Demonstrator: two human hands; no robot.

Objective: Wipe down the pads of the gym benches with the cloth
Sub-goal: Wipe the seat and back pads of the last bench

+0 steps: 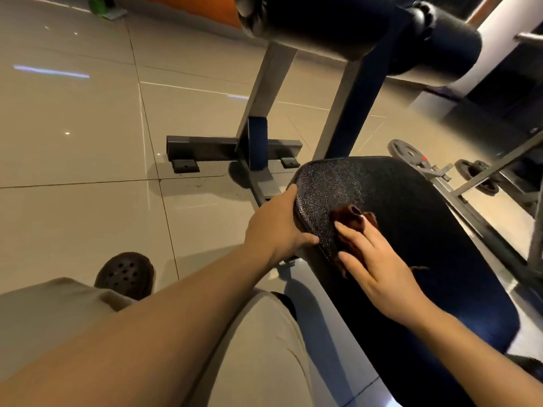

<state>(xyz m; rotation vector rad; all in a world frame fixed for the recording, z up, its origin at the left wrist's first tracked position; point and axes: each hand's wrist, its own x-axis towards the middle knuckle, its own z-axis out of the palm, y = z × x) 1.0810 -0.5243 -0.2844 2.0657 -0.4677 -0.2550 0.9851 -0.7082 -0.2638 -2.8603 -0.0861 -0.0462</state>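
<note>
I see the black bench pad [411, 218] filling the right half of the head view, its pebbled surface catching light at the near-left corner. My left hand [276, 227] has its grip wrapped over the pad's left edge, the thumb lying on top of the pad's rim and the fingers curled round the side. My right hand [379, 259] lies flat on the pad with its fingers straight and spread, pressing down on the brown cloth [352, 221]. The cloth is bunched under the fingertips and palm, with a crumpled fold sticking out beyond the fingers and a thin frayed end showing just right of the hand. It sits on the left part of the pad, near the left hand but not touching it.

Beyond the pad, two black roller pads [367, 27] sit on the grey metal frame [264, 92], whose foot bar rests on the tiled floor [73, 127]. To the right, weight plates [411, 155] lie beside another frame; details there are blurred. At lower left I see beige trouser legs [249, 348] and a dark perforated shoe [126, 274] on the floor.
</note>
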